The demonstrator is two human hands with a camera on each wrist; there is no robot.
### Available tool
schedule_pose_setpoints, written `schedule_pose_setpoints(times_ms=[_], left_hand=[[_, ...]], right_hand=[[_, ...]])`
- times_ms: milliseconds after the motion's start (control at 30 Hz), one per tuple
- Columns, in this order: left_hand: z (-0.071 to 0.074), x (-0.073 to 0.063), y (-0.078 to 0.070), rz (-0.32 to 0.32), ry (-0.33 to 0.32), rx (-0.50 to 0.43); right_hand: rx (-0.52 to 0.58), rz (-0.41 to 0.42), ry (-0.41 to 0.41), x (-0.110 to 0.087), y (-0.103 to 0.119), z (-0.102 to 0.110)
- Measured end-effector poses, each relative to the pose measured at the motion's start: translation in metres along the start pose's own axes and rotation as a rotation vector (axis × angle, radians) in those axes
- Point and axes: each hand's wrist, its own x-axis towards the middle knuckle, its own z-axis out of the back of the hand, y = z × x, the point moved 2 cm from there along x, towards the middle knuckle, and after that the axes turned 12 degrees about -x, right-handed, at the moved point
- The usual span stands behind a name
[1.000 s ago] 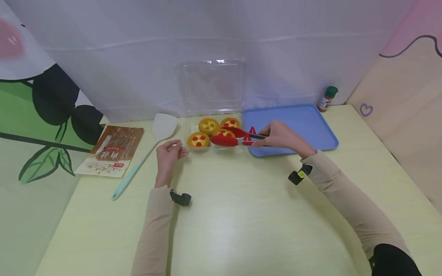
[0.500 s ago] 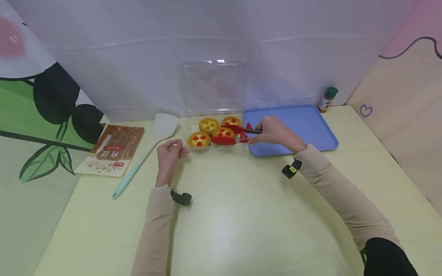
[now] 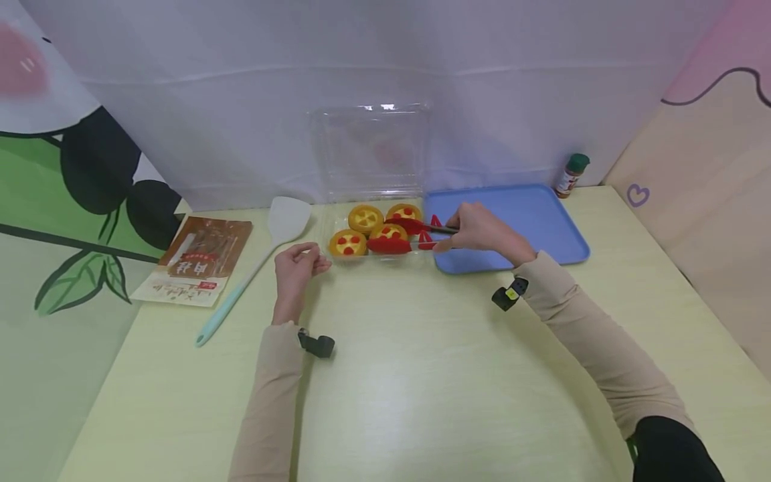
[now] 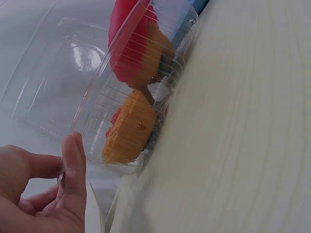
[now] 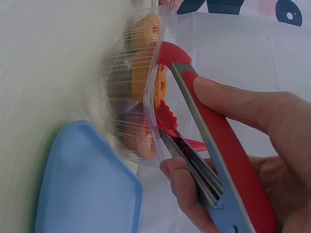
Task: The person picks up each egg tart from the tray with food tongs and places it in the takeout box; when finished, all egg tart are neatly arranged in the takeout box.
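Note:
A clear plastic box with its lid raised holds several yellow tarts, some dotted red. At its front left corner my left hand pinches the rim between thumb and finger, as the left wrist view shows. My right hand grips the red-and-metal tongs by their arms. Their red heads reach into the box, on either side of the near right tart. That tart sits low in the box; contact with both heads cannot be told.
A blue tray lies right of the box, under my right hand. Behind its far corner stands a green-capped spice bottle. To the left lie a white spatula with a pale blue handle and a brown food packet.
My right hand has moved slightly left and up with the tongs, whose heads are now spread about the near right tart, showing more of it. The left hand stays on the box rim.

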Motion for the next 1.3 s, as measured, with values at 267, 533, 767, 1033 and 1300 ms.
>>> schedule_pose_setpoints(times_ms=[267,533,767,1033,1300], left_hand=[[-0.003,0.000,0.000,0.009,-0.001,0.004],[-0.005,0.002,0.002,0.018,0.008,0.017],[-0.005,0.007,0.004,0.002,0.024,0.002],[-0.007,0.001,-0.004,0.046,0.031,0.013],[0.001,-0.010,-0.021,0.035,0.020,0.009]], right_hand=[[0.033,-0.001,0.019,-0.004,-0.004,-0.001],[0.142,0.008,-0.045,-0.015,-0.020,-0.011],[0.207,-0.029,-0.132,-0.048,-0.048,-0.014],[0.181,-0.250,-0.187,-0.118,-0.101,-0.013],[0.129,-0.479,-0.279,-0.187,-0.170,-0.014]])
